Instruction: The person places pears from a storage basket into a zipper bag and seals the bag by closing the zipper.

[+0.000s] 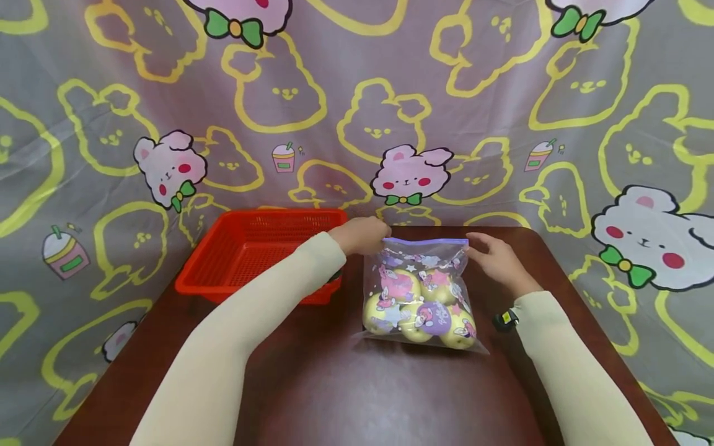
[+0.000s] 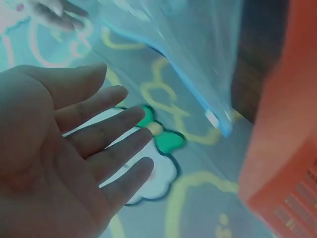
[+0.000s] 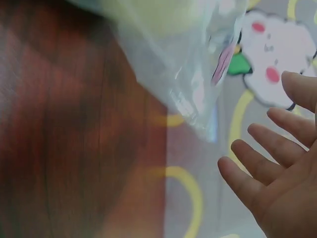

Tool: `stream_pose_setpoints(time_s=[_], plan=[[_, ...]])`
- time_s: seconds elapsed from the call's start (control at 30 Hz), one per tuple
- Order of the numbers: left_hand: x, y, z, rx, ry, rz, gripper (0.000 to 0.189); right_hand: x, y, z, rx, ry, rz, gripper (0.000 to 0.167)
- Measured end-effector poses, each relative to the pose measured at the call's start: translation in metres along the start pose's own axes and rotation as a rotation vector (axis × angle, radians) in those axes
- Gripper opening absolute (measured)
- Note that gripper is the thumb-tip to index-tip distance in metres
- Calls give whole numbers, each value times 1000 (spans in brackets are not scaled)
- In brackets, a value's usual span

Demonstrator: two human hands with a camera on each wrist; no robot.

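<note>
A clear zip bag [image 1: 409,260] printed with pink and purple cartoon figures stands upright on the table. Several yellow-green round fruits, apples by their look [image 1: 437,291], fill its lower part. Along the top edge runs a blue-purple zip strip [image 1: 429,241]; the left wrist view shows a small white slider [image 2: 212,118] near one end. My left hand [image 1: 362,235] is at the bag's upper left corner, and its fingers [image 2: 119,144] are extended, apart from the plastic. By the upper right corner is my right hand [image 1: 499,263], its fingers [image 3: 247,181] spread and holding nothing.
A red plastic basket [image 1: 192,272] with perforated walls stands to the left of the bag, close to my left forearm. The dark reddish-brown table [image 1: 368,396] extends toward me. A cartoon-print curtain [image 1: 334,148] hangs behind and at both sides.
</note>
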State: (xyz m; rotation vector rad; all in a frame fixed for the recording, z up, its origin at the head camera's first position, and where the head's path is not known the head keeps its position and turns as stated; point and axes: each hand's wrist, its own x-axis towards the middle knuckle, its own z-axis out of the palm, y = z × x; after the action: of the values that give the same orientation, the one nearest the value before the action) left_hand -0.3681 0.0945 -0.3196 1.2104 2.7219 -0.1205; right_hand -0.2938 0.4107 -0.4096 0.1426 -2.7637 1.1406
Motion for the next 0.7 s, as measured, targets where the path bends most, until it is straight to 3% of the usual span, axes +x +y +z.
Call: stream_pose_setpoints(time_s=[0.2,0.37,0.53,0.7], plan=[[-38,25,17,-23,61,123,32,-28,-32,9,-68,-44,-66,54],[-65,43,33,-14,60,192,46,-51,-47,17,-116,-96,-166,51],[-80,43,37,-26,116,177,54,-56,-55,21,-159,-85,-257,48],[-97,28,34,-98,193,109,59,-58,-56,17,-205,-99,-266,49]])
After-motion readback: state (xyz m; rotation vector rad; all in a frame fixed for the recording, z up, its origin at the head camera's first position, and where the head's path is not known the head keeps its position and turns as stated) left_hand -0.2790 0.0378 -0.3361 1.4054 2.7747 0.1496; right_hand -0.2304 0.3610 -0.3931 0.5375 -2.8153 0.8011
